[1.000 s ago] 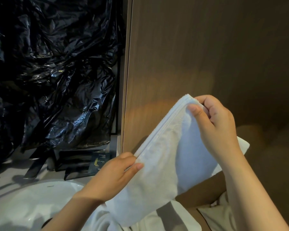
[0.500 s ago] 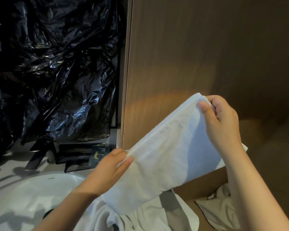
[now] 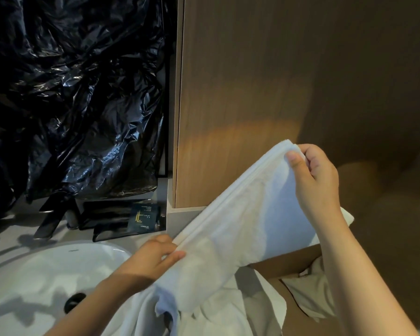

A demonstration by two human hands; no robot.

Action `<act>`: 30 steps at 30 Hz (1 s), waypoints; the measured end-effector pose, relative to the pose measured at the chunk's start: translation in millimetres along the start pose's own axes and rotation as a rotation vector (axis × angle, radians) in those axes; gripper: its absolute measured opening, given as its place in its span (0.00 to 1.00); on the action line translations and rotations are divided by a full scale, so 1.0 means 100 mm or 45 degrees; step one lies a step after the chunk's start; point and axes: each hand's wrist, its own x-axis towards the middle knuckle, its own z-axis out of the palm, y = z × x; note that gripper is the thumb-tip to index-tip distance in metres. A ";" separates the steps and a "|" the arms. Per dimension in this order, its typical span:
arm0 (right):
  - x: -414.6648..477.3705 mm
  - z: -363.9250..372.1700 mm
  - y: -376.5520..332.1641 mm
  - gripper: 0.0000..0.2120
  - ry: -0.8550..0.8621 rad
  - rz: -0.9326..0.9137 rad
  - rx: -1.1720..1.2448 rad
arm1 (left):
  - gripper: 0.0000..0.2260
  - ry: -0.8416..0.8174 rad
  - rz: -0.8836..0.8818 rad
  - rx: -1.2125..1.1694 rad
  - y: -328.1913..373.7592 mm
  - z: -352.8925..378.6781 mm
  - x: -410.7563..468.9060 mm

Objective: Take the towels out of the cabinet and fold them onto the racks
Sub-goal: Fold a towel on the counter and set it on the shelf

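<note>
A white towel (image 3: 243, 229) is stretched between my hands in front of a wooden cabinet panel (image 3: 252, 81). Its folded top edge runs slanting from lower left to upper right. My left hand (image 3: 153, 258) pinches the lower left corner of that edge between thumb and fingers. My right hand (image 3: 315, 180) pinches the upper right corner, higher up. The rest of the towel hangs down in loose folds toward the bottom of the view. More white cloth (image 3: 308, 292) lies lower right, partly hidden by my right forearm.
A white basin (image 3: 34, 275) with a dark drain (image 3: 74, 302) sits lower left in a grey counter. Black plastic sheeting (image 3: 70, 93) covers the upper left. Below it stand a black tray (image 3: 117, 219) with a dark packet (image 3: 144, 218).
Both hands have pulled the towel's top edge further apart: my left hand moved down and left, my right hand moved slightly right. The towel's hanging part has dropped lower.
</note>
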 end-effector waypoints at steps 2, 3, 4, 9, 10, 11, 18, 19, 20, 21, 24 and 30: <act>0.01 -0.05 0.07 0.05 0.044 0.020 0.006 | 0.17 0.011 -0.005 0.075 -0.10 0.00 -0.02; 0.02 -0.07 0.11 0.06 0.053 0.025 0.003 | 0.16 0.014 -0.008 0.110 -0.14 0.01 -0.03; 0.02 -0.09 0.14 0.06 0.054 0.029 -0.002 | 0.15 0.024 -0.012 0.136 -0.17 0.01 -0.04; 0.01 -0.12 0.31 0.07 0.091 0.068 -0.004 | 0.12 0.315 -0.076 0.190 -0.24 -0.23 0.08; 0.01 -0.13 0.36 0.07 0.092 0.093 -0.001 | 0.12 0.386 -0.081 0.193 -0.24 -0.34 0.11; 0.00 -0.14 0.41 0.07 0.089 0.121 0.004 | 0.11 0.453 -0.077 0.208 -0.24 -0.47 0.14; -0.15 -0.02 0.79 0.09 0.012 0.429 0.110 | 0.07 0.626 0.072 0.231 -0.24 -1.01 0.13; -0.16 0.02 0.85 0.09 -0.005 0.496 0.137 | 0.07 0.626 0.064 0.197 -0.25 -1.01 0.12; -0.18 0.06 0.90 0.10 -0.020 0.563 0.161 | 0.07 0.625 0.042 0.163 -0.25 -1.01 0.12; -0.19 0.10 0.95 0.11 -0.028 0.623 0.176 | 0.08 0.615 0.011 0.129 -0.26 -1.01 0.13; -0.22 0.18 1.04 0.13 0.013 0.737 0.201 | 0.06 0.557 -0.019 0.119 -0.31 -1.03 0.20; -0.33 0.27 1.19 0.11 -0.170 0.672 0.137 | 0.08 0.488 -0.089 0.300 -0.40 -1.06 0.30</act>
